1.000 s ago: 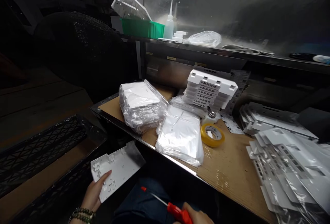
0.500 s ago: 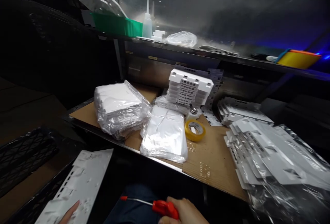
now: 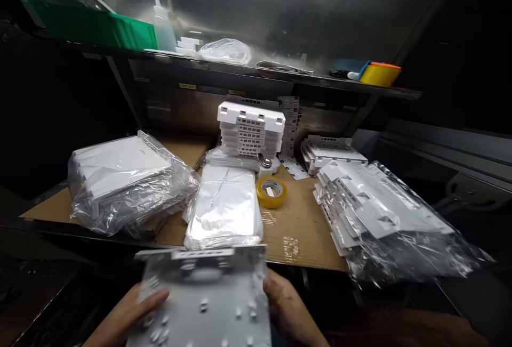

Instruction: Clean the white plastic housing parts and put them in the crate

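Note:
A white plastic panel (image 3: 204, 288) with small raised posts and slots is held up before me at the bottom of the view, slightly blurred. My left hand (image 3: 126, 315) grips its left edge, thumb lying over the face. On the opposite edge, my right hand (image 3: 290, 304) is closed, its fingers partly hidden behind the panel. Just beyond the panel's top edge lies a stack of clear plastic bags (image 3: 226, 208) on the cardboard-covered table. No red-handled tool shows in the current view.
Bagged white panels lie at left (image 3: 120, 171) and right (image 3: 372, 198). A stack of white housings (image 3: 251, 128) stands behind the bags, near a yellow tape roll (image 3: 272, 192). The shelf above holds a green bin (image 3: 96, 27), a squeeze bottle (image 3: 164, 27) and a yellow container (image 3: 380, 74).
The panel has come from the lower left to the middle, now between both hands. The red-handled tool has left my right hand's visible grip. The view has swung right.

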A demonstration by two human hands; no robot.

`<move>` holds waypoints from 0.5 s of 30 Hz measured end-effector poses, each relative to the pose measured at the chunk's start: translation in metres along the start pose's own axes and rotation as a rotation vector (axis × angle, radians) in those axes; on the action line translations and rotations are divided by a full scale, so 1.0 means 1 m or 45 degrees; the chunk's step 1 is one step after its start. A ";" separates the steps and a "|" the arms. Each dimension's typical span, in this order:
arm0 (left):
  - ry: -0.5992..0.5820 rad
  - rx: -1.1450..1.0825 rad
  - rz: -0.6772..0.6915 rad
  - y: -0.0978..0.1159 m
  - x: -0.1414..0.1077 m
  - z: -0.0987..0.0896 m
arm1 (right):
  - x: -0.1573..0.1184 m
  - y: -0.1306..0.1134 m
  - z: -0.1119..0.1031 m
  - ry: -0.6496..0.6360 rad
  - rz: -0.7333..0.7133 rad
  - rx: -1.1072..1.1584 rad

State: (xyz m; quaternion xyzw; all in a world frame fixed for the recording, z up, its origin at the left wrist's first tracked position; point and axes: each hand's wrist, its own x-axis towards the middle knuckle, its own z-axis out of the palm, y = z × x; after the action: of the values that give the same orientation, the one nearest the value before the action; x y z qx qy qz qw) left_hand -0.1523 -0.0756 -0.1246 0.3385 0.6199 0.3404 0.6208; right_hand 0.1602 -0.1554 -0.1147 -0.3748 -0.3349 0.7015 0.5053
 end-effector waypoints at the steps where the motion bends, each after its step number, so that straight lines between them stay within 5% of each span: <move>1: -0.088 0.090 0.068 0.014 0.008 0.014 | -0.003 -0.005 -0.005 0.145 -0.032 0.057; 4: -0.272 0.300 0.335 0.056 0.033 0.058 | -0.016 -0.020 -0.027 0.627 -0.096 0.301; 7: -0.262 0.558 0.667 0.076 0.050 0.092 | -0.034 -0.033 -0.053 0.985 -0.240 0.479; 10: -0.310 0.770 0.830 0.073 0.062 0.110 | -0.053 -0.043 -0.072 1.163 -0.396 0.522; 15: -0.331 0.928 0.875 0.073 0.080 0.115 | -0.073 -0.049 -0.082 1.253 -0.473 0.544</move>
State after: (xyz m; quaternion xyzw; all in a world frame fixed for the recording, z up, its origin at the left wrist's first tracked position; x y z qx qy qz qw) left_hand -0.0372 0.0311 -0.1059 0.7563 0.4690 0.2417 0.3868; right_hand 0.2686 -0.2054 -0.0993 -0.4818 0.0289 0.3958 0.7813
